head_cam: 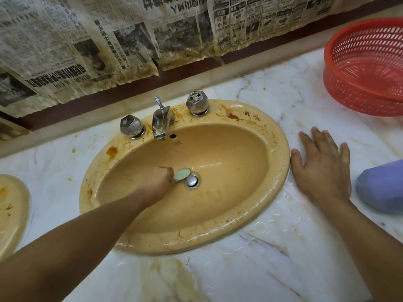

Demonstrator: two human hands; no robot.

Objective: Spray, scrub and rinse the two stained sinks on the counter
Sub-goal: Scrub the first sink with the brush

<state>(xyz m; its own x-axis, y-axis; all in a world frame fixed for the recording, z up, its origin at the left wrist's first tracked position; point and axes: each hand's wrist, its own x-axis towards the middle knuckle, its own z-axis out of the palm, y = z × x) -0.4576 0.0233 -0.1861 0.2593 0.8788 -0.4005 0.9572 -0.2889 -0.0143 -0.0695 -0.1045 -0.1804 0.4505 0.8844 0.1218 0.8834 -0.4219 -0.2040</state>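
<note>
Gripped in the curled fingers of the left hand (161, 182): a pale green scrubber (182, 174), held at the basin floor just beside the drain plug (192, 180). Sink (239, 216): tan, oval, set into the counter (272, 269); brown stains are seen along its rim. Right hand (322, 168): laid flat on the wet counter just right of the sink, fingers spread, nothing held. Tap (162, 120) and two knobs (132, 127) are mounted on the back rim. Second sink (13, 203): partly shown at the left edge, stained. Red basket (366, 68): placed far right. Stained newspaper (87, 51) is hung on the wall.
</note>
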